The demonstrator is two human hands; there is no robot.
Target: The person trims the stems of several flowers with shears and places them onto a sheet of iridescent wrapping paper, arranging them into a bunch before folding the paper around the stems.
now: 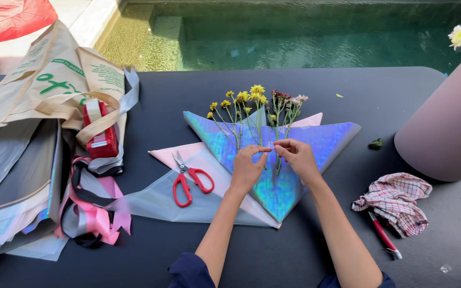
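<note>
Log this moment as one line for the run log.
left hand: on flower stems | right hand: pinching stems | under: iridescent wrapping sheet | nearby: red scissors

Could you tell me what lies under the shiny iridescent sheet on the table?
Under the iridescent sheet a pale pink sheet sticks out at left and top right, with a translucent sheet below it. How far they reach beneath is covered; flower stems lie on top.
</note>
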